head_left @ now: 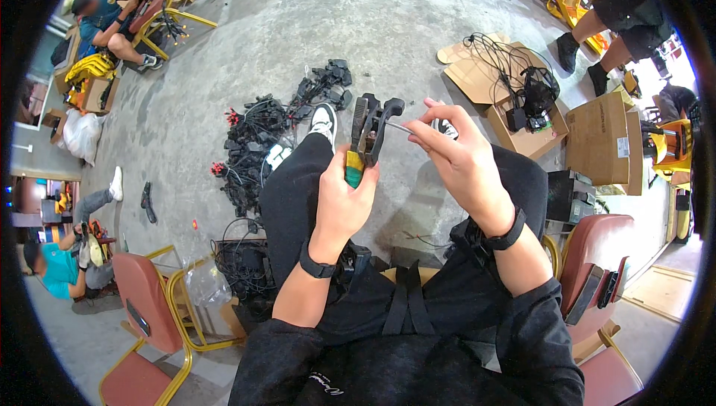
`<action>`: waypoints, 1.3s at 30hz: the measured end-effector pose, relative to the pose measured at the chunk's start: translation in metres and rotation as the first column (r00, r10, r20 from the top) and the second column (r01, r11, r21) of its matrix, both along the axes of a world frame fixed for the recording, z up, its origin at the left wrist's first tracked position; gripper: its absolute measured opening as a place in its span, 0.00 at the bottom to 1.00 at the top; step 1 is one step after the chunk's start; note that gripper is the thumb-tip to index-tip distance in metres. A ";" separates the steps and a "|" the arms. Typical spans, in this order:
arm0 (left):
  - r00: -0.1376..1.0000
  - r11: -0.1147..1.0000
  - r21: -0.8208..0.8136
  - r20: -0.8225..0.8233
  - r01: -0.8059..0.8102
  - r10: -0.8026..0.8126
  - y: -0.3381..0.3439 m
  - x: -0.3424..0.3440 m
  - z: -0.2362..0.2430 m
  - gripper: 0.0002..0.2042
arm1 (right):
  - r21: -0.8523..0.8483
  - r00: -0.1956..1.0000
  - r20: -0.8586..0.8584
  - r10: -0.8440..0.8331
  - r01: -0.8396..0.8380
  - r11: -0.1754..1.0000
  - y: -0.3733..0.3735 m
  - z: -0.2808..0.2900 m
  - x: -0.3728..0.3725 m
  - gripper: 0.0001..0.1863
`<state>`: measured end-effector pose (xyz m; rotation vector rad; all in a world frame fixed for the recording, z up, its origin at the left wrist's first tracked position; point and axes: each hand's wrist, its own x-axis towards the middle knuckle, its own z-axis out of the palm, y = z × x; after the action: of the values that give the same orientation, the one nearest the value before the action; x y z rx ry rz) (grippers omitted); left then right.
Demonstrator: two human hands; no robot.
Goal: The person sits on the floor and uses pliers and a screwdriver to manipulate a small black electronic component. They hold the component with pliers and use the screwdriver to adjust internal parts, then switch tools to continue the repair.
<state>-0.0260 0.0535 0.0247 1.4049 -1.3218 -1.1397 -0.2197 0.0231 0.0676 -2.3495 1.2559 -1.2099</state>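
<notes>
My left hand is closed round the lower end of a black mechanical assembly, held upright above my lap, with a yellow-and-green piece showing at my fingers. The assembly has two prongs and a ribbed face at the top. My right hand pinches a thin metal rod, whose far end reaches the right side of the assembly. Whether that tip is inserted is too small to tell.
Black cabled parts lie left of my feet. Open cardboard boxes and cables sit at right, red chairs flank me. Two people sit at left; another person's legs stand upper right.
</notes>
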 end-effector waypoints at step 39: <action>0.978 0.997 0.074 -0.210 0.031 -0.014 -0.001 0.000 0.004 0.05 | 0.064 0.994 0.051 0.095 -0.098 0.993 -0.001 0.004 -0.003 0.15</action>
<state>-0.0265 0.0521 0.0283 1.2871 -1.1579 -1.3273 -0.2226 0.0221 0.0713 -2.2920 1.1357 -1.1688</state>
